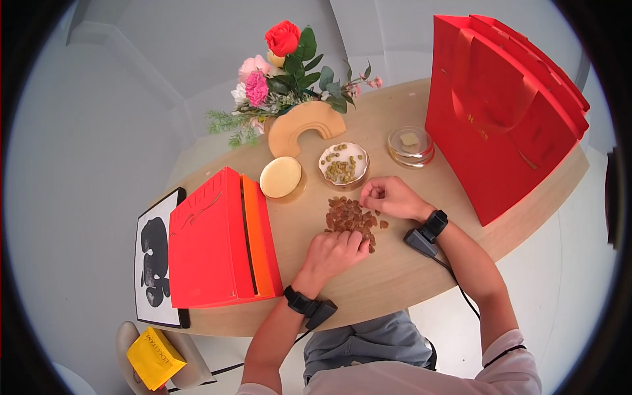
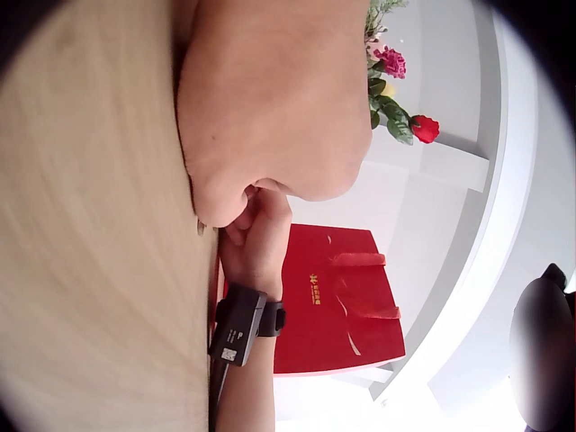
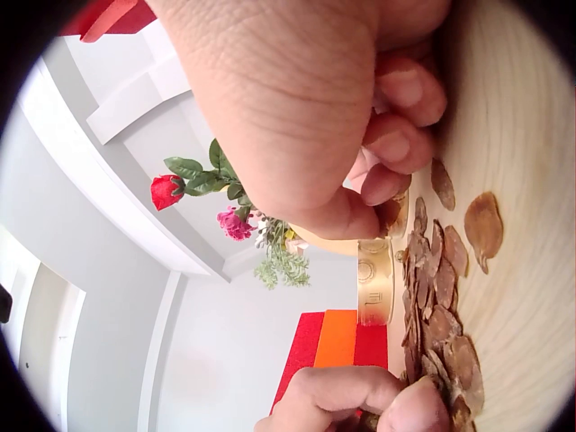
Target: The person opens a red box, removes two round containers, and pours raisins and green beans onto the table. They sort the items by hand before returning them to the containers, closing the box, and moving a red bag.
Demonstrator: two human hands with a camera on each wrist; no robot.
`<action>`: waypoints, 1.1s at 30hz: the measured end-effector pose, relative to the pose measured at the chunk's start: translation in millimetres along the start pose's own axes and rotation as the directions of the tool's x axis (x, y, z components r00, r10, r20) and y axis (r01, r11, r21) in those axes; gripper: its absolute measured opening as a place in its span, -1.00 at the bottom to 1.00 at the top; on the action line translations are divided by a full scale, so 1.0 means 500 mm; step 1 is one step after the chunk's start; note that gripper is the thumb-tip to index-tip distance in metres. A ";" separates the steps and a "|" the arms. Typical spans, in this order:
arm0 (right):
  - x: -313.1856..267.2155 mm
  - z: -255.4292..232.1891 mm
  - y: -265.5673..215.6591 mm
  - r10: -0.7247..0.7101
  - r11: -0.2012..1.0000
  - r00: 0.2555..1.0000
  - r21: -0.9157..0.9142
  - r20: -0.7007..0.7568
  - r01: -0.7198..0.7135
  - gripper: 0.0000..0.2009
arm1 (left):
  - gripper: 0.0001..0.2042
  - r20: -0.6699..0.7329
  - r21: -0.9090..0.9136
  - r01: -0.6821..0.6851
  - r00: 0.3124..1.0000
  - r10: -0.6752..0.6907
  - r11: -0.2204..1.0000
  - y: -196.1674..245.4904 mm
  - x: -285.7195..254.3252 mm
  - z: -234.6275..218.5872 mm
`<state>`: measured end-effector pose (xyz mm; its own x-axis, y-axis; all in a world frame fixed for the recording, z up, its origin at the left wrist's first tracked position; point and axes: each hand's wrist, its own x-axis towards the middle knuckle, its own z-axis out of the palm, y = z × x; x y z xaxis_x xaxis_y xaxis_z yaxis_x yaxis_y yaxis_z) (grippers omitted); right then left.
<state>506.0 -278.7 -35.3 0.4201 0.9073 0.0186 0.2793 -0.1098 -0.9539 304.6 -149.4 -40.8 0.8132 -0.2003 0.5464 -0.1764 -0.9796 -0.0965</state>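
A loose pile of flat brown pieces lies on the wooden table. At its upper right edge, my right hand pinches one brown piece between thumb and index finger. My left hand rests at the pile's near edge, fingers curled; in the right wrist view its thumb and index finger pinch something small and dark, partly hidden. Beyond the pile stands a white-topped round dish holding small green-brown pellets.
A gold-rimmed round container stands left of the dish, a clear glass dish right of it. A red box lies at left over a framed picture. A red bag stands at right; flowers in an arched vase stand behind.
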 end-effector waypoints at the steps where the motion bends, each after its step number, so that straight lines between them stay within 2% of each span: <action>1: 0.000 0.000 0.000 -0.001 1.000 1.000 -0.001 0.000 0.001 -0.88 | -0.71 -0.001 0.001 -0.003 1.000 0.003 1.000 0.000 0.000 0.001; 14: 0.001 -0.004 0.000 -0.008 1.000 1.000 0.024 0.002 0.008 -0.88 | -0.69 -0.066 -0.036 0.040 0.997 -0.042 0.999 -0.007 -0.001 0.007; 16: 0.001 -0.004 0.001 0.001 1.000 1.000 0.031 0.003 -0.001 -0.88 | -0.71 -0.088 -0.117 0.119 0.988 -0.130 0.986 -0.006 -0.006 0.009; 17: 0.001 -0.003 0.003 -0.015 0.999 1.000 0.030 -0.005 0.015 -0.88 | -0.71 -0.087 -0.115 0.118 0.988 -0.128 0.986 -0.007 -0.004 0.005; 19: 0.003 -0.002 0.008 -0.031 0.999 0.999 0.030 -0.016 0.032 -0.88 | -0.71 -0.108 -0.138 0.261 0.955 -0.277 0.955 -0.010 0.001 -0.002; 20: 0.004 -0.003 0.011 -0.037 0.999 0.999 0.039 -0.018 0.037 -0.87 | -0.71 -0.107 -0.138 0.258 0.956 -0.274 0.956 -0.010 0.007 0.000; 21: 0.005 -0.003 0.014 -0.042 0.998 0.999 0.047 -0.019 0.043 -0.85 | -0.70 -0.134 -0.291 0.406 0.879 -0.457 0.866 -0.011 0.014 0.005; 22: 0.007 -0.003 0.020 -0.042 0.998 0.999 0.048 -0.022 0.043 -0.85 | -0.69 -0.128 -0.440 0.521 0.770 -0.625 0.731 -0.013 0.023 0.009; 23: 0.010 -0.002 0.025 -0.041 0.998 0.999 0.050 -0.016 0.042 -0.85 | -0.69 -0.126 -0.440 0.519 0.773 -0.622 0.733 -0.018 0.035 0.007; 25: 0.012 -0.003 0.030 -0.041 0.998 0.999 0.054 -0.014 0.042 -0.85 | -0.64 0.063 -0.619 0.674 0.555 -0.829 0.403 -0.040 0.066 -0.003; 26: 0.013 -0.002 0.030 -0.047 0.997 0.999 0.052 -0.013 0.047 -0.86 | -0.64 0.064 -0.616 0.675 0.557 -0.828 0.406 -0.058 0.082 -0.004; 28: 0.012 -0.001 0.029 -0.053 0.997 0.998 0.052 -0.013 0.054 -0.86 | -0.64 0.218 -0.742 0.658 0.419 -0.881 0.129 -0.103 0.118 0.004; 29: 0.010 -0.001 0.025 -0.050 0.998 0.999 0.050 -0.009 0.050 -0.87 | -0.64 0.217 -0.742 0.657 0.421 -0.881 0.131 -0.128 0.134 0.015; 31: 0.008 -0.003 0.020 -0.050 0.998 0.999 0.045 -0.009 0.050 -0.88 | -0.63 0.259 -0.788 0.614 0.391 -0.883 0.041 -0.181 0.162 0.052; 32: 0.007 0.000 0.020 -0.039 0.997 0.999 0.063 -0.013 0.039 -0.89 | -0.63 0.256 -0.790 0.611 0.398 -0.881 0.046 -0.200 0.174 0.072; 33: 0.007 0.000 0.022 -0.027 0.996 0.999 0.081 -0.019 0.028 -0.89 | -0.63 0.203 -0.725 0.677 0.390 -0.898 0.130 -0.216 0.188 0.090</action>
<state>510.5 -276.6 -45.8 0.4288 0.9020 0.0500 0.2206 -0.0509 -0.9740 425.1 -63.2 -16.6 0.5882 0.7982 0.1304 0.1258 -0.2496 0.9602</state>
